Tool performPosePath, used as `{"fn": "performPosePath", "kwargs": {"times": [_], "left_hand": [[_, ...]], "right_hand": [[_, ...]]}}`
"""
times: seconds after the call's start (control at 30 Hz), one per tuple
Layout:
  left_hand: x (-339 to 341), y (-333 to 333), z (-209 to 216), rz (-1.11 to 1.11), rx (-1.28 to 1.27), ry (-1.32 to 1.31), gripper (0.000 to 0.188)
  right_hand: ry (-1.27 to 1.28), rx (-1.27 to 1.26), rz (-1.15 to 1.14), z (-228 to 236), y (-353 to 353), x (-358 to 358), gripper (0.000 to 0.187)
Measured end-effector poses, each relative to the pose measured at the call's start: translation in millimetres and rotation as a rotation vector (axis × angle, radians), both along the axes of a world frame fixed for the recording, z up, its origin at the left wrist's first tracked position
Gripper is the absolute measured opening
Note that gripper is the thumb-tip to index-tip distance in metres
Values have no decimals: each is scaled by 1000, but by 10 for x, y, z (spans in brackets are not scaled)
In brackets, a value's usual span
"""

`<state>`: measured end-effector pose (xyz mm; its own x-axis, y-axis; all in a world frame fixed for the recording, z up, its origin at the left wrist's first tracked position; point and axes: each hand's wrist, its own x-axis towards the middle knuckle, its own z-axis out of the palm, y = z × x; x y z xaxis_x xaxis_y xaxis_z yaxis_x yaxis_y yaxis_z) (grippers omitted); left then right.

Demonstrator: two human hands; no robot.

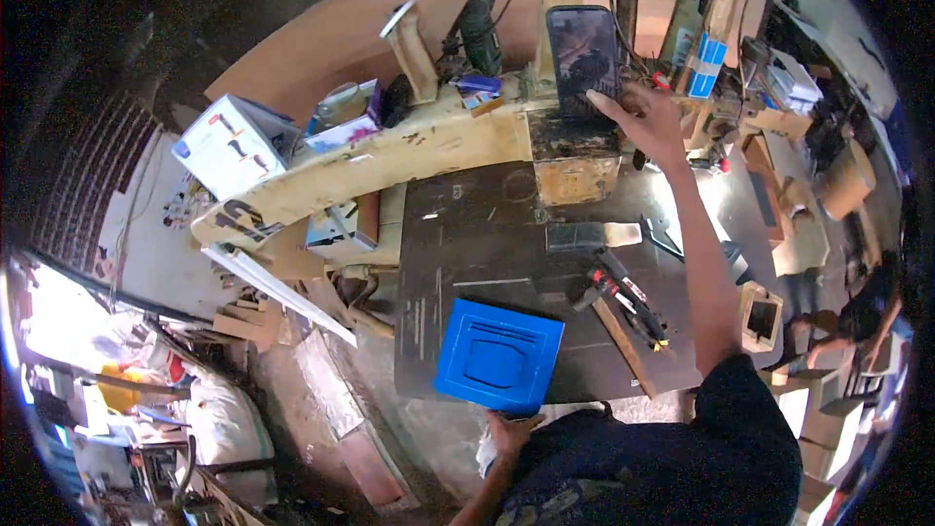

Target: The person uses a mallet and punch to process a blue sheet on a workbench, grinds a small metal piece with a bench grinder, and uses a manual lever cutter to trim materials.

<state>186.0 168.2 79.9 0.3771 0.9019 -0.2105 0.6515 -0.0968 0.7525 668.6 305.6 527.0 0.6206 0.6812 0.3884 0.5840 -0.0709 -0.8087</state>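
Boxes stand along the cream beam [458, 141] in the upper left of the frame. The white box [234, 148] looks closed and carries pictures of dark tools on its face, with small lettering too blurred to read. Beside it, an open purple-and-white carton [348, 125] holds a pale, rounded thing (what it is, I cannot tell). Under the beam is another box, white and blue [343, 224]. At right of centre, a small wooden box [760, 317] faces upward, its inside dark and its contents unclear. Large black characters are painted on the beam's left end, and a blue packet [708, 65] at the upper right bears pale print.

At the lower centre, a blue panel [499, 356] with a raised outline lies over the front edge of the dark counter [467, 224]. The left hand [511, 432] is curled round its lower edge, holding it. In the upper centre, the right hand [651, 122] is spread, its thumb at the screen of an upright black phone [584, 58]; that screen shows a dark picture. Right of the panel lie a wooden-handled hammer [623, 341] and a red-and-black tool [628, 304].
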Motion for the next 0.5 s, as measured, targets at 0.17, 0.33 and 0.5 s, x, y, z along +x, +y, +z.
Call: {"fn": "performPosePath", "kwargs": {"times": [0.17,0.33,0.5], "left_hand": [[-223,201,638,209,-175,-117,87],[-872,467,1082,416,-34,-319,80],[-1241,1140,1036,275,61,-19,82]], "right_hand": [[-135,24,-103,-462,-126,535,49],[-34,-32,-67,-240,-86,289,58],[87,136,16,-359,-53,372,51]]}}
